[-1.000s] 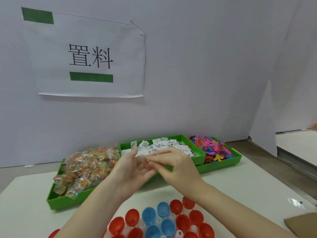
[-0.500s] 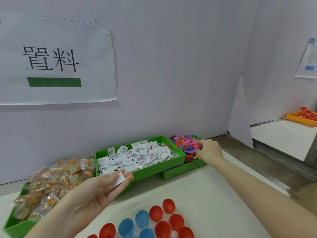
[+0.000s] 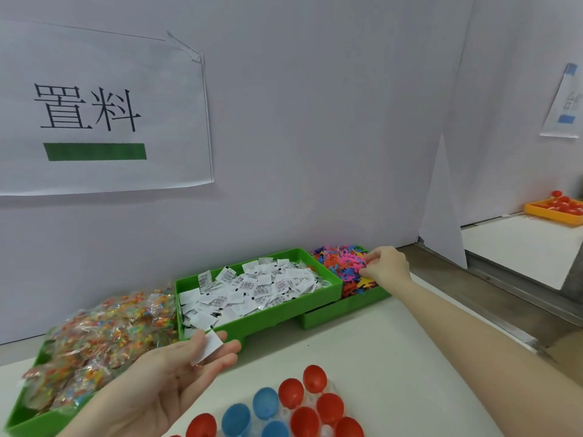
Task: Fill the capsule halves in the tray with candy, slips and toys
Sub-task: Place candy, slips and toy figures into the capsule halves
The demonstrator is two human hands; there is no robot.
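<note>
Red and blue capsule halves point(image 3: 291, 405) sit in a clear tray at the bottom centre. My left hand point(image 3: 170, 376) lies palm up in front of the slip bin, and a white paper slip point(image 3: 209, 346) rests across its straight fingers. My right hand point(image 3: 385, 268) reaches into the green bin of small colourful toys point(image 3: 339, 263) at the right, with its fingertips pinching among the pieces. The middle green bin holds white slips point(image 3: 252, 288). The left green bin holds wrapped candy point(image 3: 101, 339).
A white wall with a printed paper sign point(image 3: 94, 111) stands right behind the bins. A white divider panel point(image 3: 441, 209) separates a neighbouring white table, where an orange tray point(image 3: 555, 209) of red pieces sits at the far right.
One second ago both hands met over the slip bin. Since then my right hand has moved right into the toy bin, and my left hand has stayed palm up with the slip.
</note>
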